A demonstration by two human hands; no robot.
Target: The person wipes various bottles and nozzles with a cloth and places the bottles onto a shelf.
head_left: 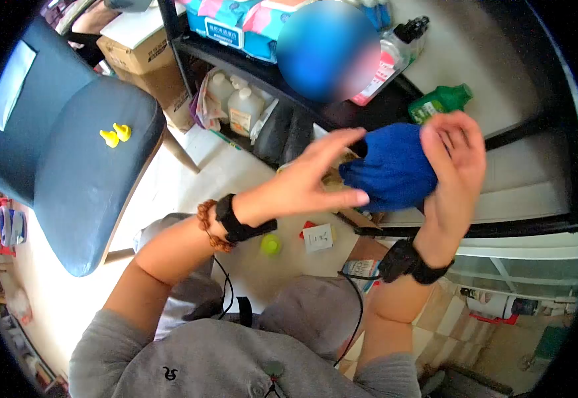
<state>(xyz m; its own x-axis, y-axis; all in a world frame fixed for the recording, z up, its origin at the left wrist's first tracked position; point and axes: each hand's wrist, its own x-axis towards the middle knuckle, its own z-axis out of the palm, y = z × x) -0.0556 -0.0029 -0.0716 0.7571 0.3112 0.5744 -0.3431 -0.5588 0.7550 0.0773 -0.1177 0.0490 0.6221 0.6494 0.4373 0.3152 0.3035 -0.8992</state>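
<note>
A dark blue gathered cloth piece (395, 169), rounded with folds on its left side, is up in front of me by the shelf. Whether it is a cap, a pouch or something else, I cannot tell. Against its right edge is my right hand (455, 166), fingers bent around that side and holding it. My left hand (309, 179) is at the left end, thumb and fingers spread apart, the thumb tip overlapping the blue fabric. Both wrists wear black straps; a beaded bracelet (207, 224) is also on the left one.
A black shelf (236, 61) holds wipe packs (236, 23) and a pink-labelled bottle (382, 69). Close behind the cloth lies a green bottle (441, 103). White jugs (244, 109) sit below. A blue chair (97, 166) stands left; a yellow-green ball (271, 244) is on the floor.
</note>
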